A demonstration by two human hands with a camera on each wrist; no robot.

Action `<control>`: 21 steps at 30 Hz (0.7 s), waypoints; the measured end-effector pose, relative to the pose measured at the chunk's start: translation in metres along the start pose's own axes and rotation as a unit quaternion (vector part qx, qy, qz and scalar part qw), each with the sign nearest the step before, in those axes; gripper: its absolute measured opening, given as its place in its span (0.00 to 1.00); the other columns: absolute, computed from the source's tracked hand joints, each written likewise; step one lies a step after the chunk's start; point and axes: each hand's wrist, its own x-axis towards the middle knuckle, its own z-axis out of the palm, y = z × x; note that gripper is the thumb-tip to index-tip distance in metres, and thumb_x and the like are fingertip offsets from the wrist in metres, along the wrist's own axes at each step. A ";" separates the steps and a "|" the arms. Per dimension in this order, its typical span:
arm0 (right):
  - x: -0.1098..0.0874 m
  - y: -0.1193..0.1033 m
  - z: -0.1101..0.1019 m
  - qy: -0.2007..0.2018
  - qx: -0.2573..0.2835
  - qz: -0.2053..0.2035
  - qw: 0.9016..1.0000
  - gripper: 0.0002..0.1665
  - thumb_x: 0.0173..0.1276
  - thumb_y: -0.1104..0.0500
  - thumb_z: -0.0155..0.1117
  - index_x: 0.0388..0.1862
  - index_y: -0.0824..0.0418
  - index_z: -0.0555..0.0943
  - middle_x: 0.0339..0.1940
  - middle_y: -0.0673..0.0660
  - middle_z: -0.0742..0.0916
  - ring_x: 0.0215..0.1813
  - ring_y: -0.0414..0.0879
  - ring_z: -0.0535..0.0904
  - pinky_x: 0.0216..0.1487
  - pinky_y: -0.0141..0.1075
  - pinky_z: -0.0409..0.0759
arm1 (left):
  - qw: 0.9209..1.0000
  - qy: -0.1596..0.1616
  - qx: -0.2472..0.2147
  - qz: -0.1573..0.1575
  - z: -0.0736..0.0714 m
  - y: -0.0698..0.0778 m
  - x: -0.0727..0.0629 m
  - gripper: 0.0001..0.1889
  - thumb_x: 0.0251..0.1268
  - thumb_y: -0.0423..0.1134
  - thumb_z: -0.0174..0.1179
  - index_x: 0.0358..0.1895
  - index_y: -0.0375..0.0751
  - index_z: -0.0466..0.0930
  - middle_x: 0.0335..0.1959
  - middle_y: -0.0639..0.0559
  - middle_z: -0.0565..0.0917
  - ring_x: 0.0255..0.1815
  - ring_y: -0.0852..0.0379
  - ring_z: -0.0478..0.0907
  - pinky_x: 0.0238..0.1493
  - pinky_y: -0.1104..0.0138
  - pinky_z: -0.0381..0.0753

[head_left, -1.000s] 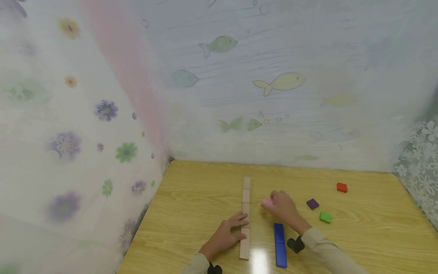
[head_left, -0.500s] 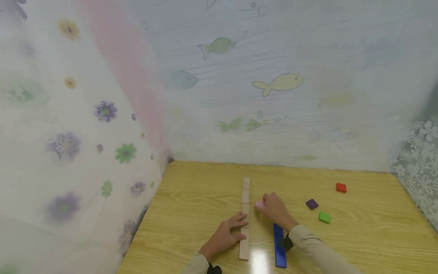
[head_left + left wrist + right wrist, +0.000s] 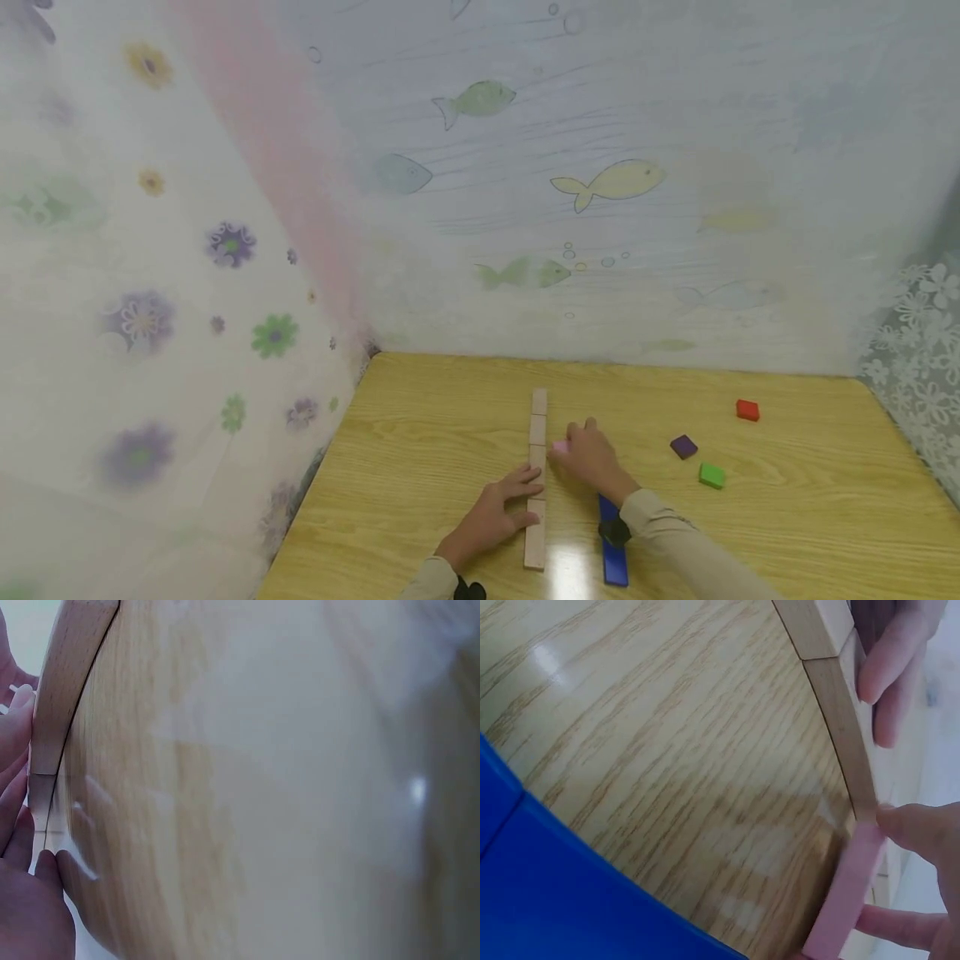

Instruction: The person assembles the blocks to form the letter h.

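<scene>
A straight row of plain wooden blocks (image 3: 535, 542) lies end to end on the table. My left hand (image 3: 486, 515) rests on the row's near part with spread, fairly straight fingers and thumb. My right hand (image 3: 592, 462) pinches a pink block (image 3: 845, 892) between thumb and fingers, at the right side of the row. In the right wrist view, one end of the pink block is right at the wooden row, near a joint. Two blue blocks (image 3: 614, 565) lie end to end under the right wrist, partly hidden by it and its black wrist camera.
Right of the right hand lie a purple block (image 3: 683, 447), a green block (image 3: 712, 476) and, farther back, a red block (image 3: 747, 410). The wood-grain table (image 3: 435, 400) meets a painted fish wall behind and a flowered drape on the left.
My right hand has moved left with the pink block, from a gap away up to the wooden row. Its wrist now covers part of the blue blocks. The left hand has stayed put.
</scene>
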 end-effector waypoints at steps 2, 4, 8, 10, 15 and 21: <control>0.000 0.001 0.001 -0.011 -0.003 0.004 1.000 0.24 0.55 0.48 0.72 0.31 0.68 0.76 0.32 0.63 0.73 0.25 0.51 0.72 0.20 0.41 0.75 | 1.000 0.002 0.000 0.000 0.000 0.001 0.000 0.23 0.59 0.43 0.65 0.58 0.43 0.78 0.68 0.55 0.67 0.73 0.53 0.55 0.70 0.54 0.55; 0.000 0.002 0.002 -0.021 -0.007 0.002 1.000 0.23 0.56 0.48 0.71 0.31 0.67 0.76 0.33 0.64 0.73 0.26 0.52 0.72 0.20 0.42 0.75 | 1.000 0.003 0.001 0.000 -0.001 0.003 0.000 0.23 0.59 0.42 0.65 0.58 0.43 0.78 0.68 0.55 0.67 0.73 0.53 0.55 0.70 0.54 0.54; 0.001 0.004 0.001 -0.035 -0.008 -0.021 0.999 0.18 0.57 0.53 0.69 0.33 0.67 0.77 0.32 0.62 0.72 0.25 0.50 0.71 0.20 0.41 0.74 | 1.000 0.005 0.001 -0.004 -0.001 0.005 -0.001 0.23 0.58 0.41 0.65 0.58 0.42 0.78 0.68 0.54 0.67 0.73 0.53 0.55 0.70 0.54 0.54; 0.001 0.005 0.000 -0.041 -0.009 -0.039 0.998 0.15 0.56 0.57 0.69 0.35 0.67 0.78 0.31 0.61 0.72 0.24 0.49 0.70 0.21 0.40 0.73 | 1.000 0.006 0.000 -0.006 -0.001 0.006 0.000 0.23 0.58 0.40 0.65 0.58 0.42 0.77 0.68 0.54 0.67 0.73 0.53 0.55 0.70 0.54 0.54; -0.001 0.005 -0.002 -0.051 -0.013 -0.074 0.996 0.13 0.55 0.62 0.71 0.36 0.68 0.78 0.30 0.59 0.73 0.26 0.46 0.69 0.25 0.40 0.75 | 1.000 0.006 -0.002 -0.006 0.000 0.005 0.000 0.23 0.58 0.41 0.65 0.58 0.42 0.77 0.68 0.53 0.67 0.73 0.53 0.55 0.70 0.53 0.54; -0.002 0.004 -0.004 -0.056 -0.009 -0.094 0.994 0.13 0.53 0.68 0.70 0.37 0.69 0.78 0.32 0.61 0.75 0.29 0.47 0.71 0.29 0.43 0.79 | 1.000 0.006 -0.001 0.001 0.000 0.001 0.000 0.23 0.60 0.44 0.64 0.58 0.43 0.77 0.68 0.55 0.67 0.73 0.53 0.55 0.70 0.55 0.56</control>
